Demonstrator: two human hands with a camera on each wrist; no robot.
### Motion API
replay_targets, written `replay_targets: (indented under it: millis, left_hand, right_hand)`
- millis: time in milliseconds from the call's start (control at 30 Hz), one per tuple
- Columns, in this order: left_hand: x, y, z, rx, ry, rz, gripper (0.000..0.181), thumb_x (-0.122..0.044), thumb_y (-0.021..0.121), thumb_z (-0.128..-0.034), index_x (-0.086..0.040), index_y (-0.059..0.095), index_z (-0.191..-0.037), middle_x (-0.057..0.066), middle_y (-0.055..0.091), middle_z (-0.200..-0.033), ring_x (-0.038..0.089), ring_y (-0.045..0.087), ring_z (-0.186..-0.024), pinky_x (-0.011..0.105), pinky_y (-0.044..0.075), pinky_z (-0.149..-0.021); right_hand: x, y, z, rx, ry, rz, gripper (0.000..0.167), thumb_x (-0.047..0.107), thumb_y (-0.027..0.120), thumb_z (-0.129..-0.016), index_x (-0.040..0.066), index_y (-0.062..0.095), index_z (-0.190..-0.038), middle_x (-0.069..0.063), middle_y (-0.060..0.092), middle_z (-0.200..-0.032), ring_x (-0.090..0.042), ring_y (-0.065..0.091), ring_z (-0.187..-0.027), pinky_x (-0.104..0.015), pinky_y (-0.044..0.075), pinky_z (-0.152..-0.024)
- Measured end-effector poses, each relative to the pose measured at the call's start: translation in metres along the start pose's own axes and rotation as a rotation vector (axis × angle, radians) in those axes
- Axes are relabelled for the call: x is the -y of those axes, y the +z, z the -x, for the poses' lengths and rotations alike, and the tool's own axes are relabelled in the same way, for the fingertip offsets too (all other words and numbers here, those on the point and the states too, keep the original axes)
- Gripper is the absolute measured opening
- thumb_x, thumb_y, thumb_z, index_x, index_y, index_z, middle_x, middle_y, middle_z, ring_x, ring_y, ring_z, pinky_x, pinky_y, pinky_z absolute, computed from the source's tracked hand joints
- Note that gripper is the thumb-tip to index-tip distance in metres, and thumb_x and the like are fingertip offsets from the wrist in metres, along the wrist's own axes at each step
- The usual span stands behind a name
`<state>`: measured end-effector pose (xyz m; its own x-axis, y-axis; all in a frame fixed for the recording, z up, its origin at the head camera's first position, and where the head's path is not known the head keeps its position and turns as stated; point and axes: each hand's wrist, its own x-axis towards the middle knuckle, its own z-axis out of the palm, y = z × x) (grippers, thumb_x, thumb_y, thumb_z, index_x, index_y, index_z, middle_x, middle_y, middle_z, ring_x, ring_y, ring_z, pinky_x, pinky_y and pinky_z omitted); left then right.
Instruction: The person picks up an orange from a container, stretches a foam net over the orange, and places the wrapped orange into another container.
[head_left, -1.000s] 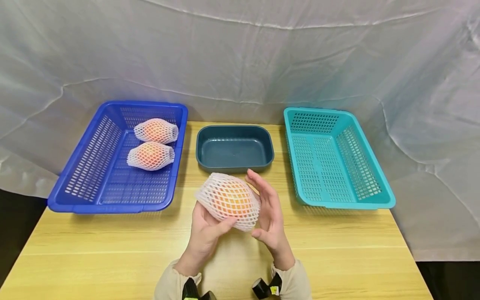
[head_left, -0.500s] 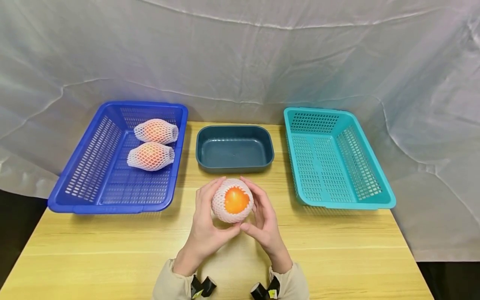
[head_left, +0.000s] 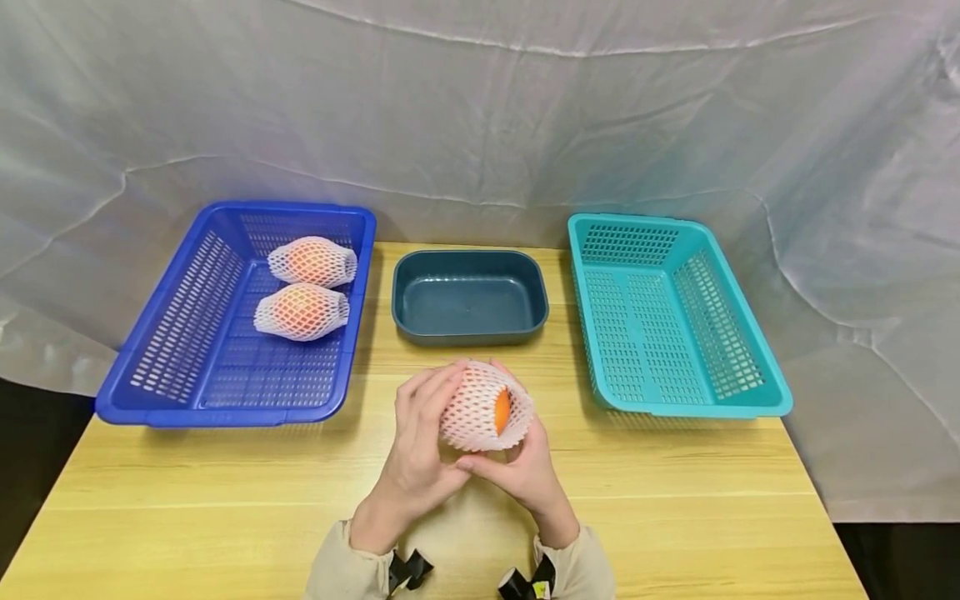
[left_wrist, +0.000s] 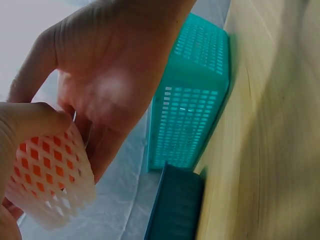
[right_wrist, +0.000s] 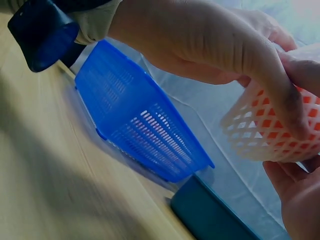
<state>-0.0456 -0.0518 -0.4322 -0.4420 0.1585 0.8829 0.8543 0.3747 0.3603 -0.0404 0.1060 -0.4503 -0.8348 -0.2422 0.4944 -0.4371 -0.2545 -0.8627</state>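
In the head view, a round orange-coloured fruit (head_left: 502,411) in a white foam net sleeve (head_left: 471,408) is held above the table between both hands. Its bare orange skin shows through the net's open end, which faces right. My left hand (head_left: 416,446) grips the net's left side with bent fingers. My right hand (head_left: 534,477) holds the other side, its thumb under the near edge and most of its fingers hidden behind the net. The netted fruit (left_wrist: 50,170) also shows in the left wrist view, and part of the net (right_wrist: 250,132) in the right wrist view.
At left, a blue basket (head_left: 225,417) contains two netted fruits (head_left: 302,312) lying side by side. A dark teal tray (head_left: 468,340) with nothing in it stands just beyond my hands. A turquoise basket (head_left: 637,333) stands at right. Grey cloth (head_left: 480,125) hangs behind the wooden table (head_left: 225,508).
The net's open end first turned up towards the head camera and now faces right. My right hand, earlier beside the net with spread fingers, has come in against it.
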Motion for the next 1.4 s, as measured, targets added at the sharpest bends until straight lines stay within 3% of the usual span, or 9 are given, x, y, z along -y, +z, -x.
replay_targets:
  millis: [233,400,500,633,833,967,1033,1167,1400]
  left_hand:
    - [-0.004,0.001,-0.003,0.028,0.056,0.052,0.086,-0.010,0.079,-0.0626,0.017,0.040,-0.134,0.033,0.046,-0.139,0.045,0.040,-0.123,0.047,0.028,-0.112]
    - [-0.009,-0.001,-0.003,0.042,-0.018,0.167,0.098,-0.021,0.087,-0.0629,0.016,0.035,-0.138,0.035,0.036,-0.145,0.047,0.029,-0.132,0.051,0.020,-0.114]
    - [-0.011,-0.003,-0.004,0.014,-0.072,0.233,0.096,-0.033,0.084,-0.0731,0.017,0.033,-0.138,0.036,0.034,-0.146,0.047,0.025,-0.134,0.051,0.018,-0.115]
    - [-0.012,-0.005,-0.003,-0.046,-0.207,0.306,0.091,-0.042,0.074,-0.0844,0.017,0.031,-0.139,0.034,0.034,-0.146,0.045,0.027,-0.135,0.046,0.021,-0.112]
    - [-0.014,0.000,0.008,-0.114,-0.566,0.611,0.075,-0.013,0.070,-0.0850,0.008,0.029,-0.145,0.025,0.036,-0.148,0.039,0.034,-0.131,0.039,0.031,-0.103]
    - [-0.018,0.009,0.018,-0.164,-0.769,0.779,0.067,0.001,0.063,-0.0832,0.009,0.031,-0.142,0.018,0.040,-0.143,0.031,0.041,-0.125,0.035,0.038,-0.099]
    - [-0.020,0.013,0.023,-0.169,-0.800,0.792,0.068,0.001,0.065,-0.0833,0.009,0.032,-0.141,0.016,0.040,-0.142,0.027,0.042,-0.124,0.033,0.039,-0.097]
    - [-0.021,0.018,0.026,-0.152,-0.778,0.744,0.075,-0.004,0.074,-0.0811,0.007,0.032,-0.143,0.017,0.038,-0.144,0.027,0.040,-0.124,0.031,0.039,-0.096]
    - [-0.017,0.022,0.025,-0.114,-0.863,0.669,0.086,0.001,0.077,-0.0767,-0.003,0.030,-0.148,0.012,0.036,-0.149,0.029,0.036,-0.130,0.030,0.036,-0.102]
  right_hand:
    - [-0.002,0.003,0.001,-0.020,0.006,-0.200,0.092,0.013,0.083,-0.080,-0.004,0.026,-0.151,-0.012,0.046,-0.143,-0.021,0.050,-0.125,-0.034,0.044,-0.105]
    - [-0.006,0.004,0.005,-0.036,-0.034,-0.454,0.057,-0.002,0.070,-0.086,0.007,0.047,-0.137,-0.006,0.059,-0.128,-0.017,0.058,-0.115,-0.030,0.048,-0.099]
    - [-0.007,0.004,0.003,-0.013,-0.071,-0.644,0.044,-0.006,0.061,-0.090,0.010,0.053,-0.131,-0.004,0.063,-0.123,-0.015,0.060,-0.111,-0.028,0.046,-0.100]
    - [-0.006,0.003,-0.001,-0.004,-0.066,-0.809,0.053,0.004,0.062,-0.094,0.010,0.043,-0.143,-0.010,0.051,-0.141,-0.022,0.050,-0.129,-0.035,0.033,-0.113]
    - [-0.006,0.004,-0.007,-0.098,-0.017,-0.946,0.098,0.012,0.074,-0.086,0.016,0.009,-0.158,-0.019,0.022,-0.159,-0.035,0.026,-0.144,-0.047,0.017,-0.119]
    - [-0.006,0.006,-0.009,-0.129,-0.012,-0.980,0.098,0.012,0.075,-0.084,0.016,0.011,-0.158,-0.018,0.023,-0.158,-0.036,0.025,-0.145,-0.048,0.016,-0.119]
    - [-0.006,0.007,-0.008,-0.136,0.004,-0.975,0.090,0.013,0.074,-0.086,0.015,0.017,-0.156,-0.017,0.028,-0.156,-0.034,0.028,-0.144,-0.047,0.019,-0.119]
    - [-0.005,0.009,-0.003,-0.182,0.075,-0.968,0.071,0.018,0.066,-0.093,0.012,0.024,-0.150,-0.012,0.038,-0.148,-0.026,0.037,-0.138,-0.040,0.025,-0.117]
    - [-0.005,0.013,-0.005,-0.413,0.305,-0.982,0.072,0.021,0.058,-0.099,0.010,0.010,-0.151,-0.012,0.032,-0.147,-0.023,0.040,-0.133,-0.034,0.030,-0.115]
